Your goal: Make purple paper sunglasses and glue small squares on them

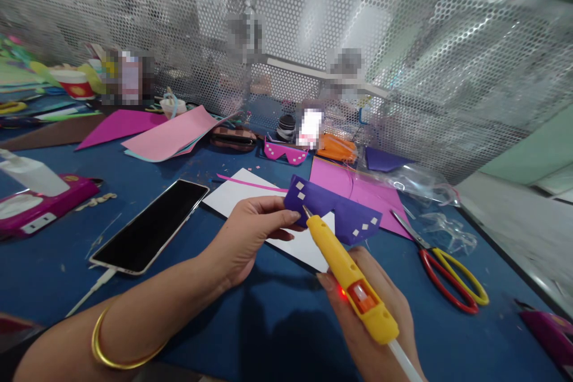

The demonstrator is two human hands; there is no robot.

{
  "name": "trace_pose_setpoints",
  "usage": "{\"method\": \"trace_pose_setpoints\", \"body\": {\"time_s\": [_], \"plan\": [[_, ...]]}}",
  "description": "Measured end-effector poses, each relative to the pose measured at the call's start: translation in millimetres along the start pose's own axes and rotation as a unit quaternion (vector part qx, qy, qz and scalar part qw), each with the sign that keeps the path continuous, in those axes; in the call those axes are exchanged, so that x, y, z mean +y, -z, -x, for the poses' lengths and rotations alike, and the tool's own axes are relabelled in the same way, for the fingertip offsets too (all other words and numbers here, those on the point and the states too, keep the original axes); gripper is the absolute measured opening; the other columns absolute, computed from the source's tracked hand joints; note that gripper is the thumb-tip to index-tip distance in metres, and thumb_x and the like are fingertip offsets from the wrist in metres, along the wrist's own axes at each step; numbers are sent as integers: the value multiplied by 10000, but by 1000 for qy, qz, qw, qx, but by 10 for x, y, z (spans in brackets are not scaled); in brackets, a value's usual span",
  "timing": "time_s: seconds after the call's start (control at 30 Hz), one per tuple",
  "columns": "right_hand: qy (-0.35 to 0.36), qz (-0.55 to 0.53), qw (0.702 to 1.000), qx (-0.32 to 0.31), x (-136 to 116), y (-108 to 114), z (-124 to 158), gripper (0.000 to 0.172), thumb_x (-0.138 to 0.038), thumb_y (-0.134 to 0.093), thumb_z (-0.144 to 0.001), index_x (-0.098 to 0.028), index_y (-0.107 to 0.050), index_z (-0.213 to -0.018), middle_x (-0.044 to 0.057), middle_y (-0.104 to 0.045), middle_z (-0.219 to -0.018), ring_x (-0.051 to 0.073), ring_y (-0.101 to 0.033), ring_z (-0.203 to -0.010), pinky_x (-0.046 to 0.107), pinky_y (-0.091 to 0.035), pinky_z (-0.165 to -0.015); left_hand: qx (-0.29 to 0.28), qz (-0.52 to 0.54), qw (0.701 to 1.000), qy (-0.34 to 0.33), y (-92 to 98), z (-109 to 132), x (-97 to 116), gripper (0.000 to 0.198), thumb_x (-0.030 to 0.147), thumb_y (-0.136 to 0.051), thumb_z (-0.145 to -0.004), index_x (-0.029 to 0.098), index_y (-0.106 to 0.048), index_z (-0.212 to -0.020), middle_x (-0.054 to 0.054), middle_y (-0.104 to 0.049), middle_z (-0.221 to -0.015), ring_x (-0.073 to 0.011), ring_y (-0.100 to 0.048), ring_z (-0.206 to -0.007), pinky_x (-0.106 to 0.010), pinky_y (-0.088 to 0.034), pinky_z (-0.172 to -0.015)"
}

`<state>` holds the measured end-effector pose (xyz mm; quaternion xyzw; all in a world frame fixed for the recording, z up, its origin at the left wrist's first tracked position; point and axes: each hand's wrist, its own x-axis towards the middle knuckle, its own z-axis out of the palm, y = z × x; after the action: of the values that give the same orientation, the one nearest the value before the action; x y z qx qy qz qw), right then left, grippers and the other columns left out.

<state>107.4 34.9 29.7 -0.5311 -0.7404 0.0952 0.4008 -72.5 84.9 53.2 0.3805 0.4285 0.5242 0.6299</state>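
Observation:
Between thumb and fingers, my left hand (253,230) pinches the left end of purple paper glasses (333,206), which carry small white squares at both upper and lower corners. My right hand (380,304) is wrapped round a yellow hot glue gun (342,265); a red light glows on its side and a glue stick comes out of its rear. The gun's metal nozzle points at the left part of the glasses, close to my left thumb. Whether the nozzle touches the paper, I cannot tell. White paper (308,248) lies beneath the glasses.
Scissors (432,248) lie open at right, beside pink paper (367,188). A phone (154,224) with a cable lies at left. Finished-looking pink paper glasses (285,152) stand at the back, before a perforated metal screen (295,24). A magenta tool (42,203) sits far left.

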Motion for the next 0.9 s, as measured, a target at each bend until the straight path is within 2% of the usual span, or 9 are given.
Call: {"method": "trace_pose_setpoints", "body": {"time_s": [0.9], "plan": [[-2,4,1000,19,-14,-16,-4,377,-548,-491,-946,-230,-514,-746,-42,-542,-662,94,-520,-485,233,-366,-459,-1,2,1000,-3,8,-3,-14,134,197,-768,-749,221,-815,-873,-34,-783,-813,-131,-685,-738,-199,-496,-633]]}}
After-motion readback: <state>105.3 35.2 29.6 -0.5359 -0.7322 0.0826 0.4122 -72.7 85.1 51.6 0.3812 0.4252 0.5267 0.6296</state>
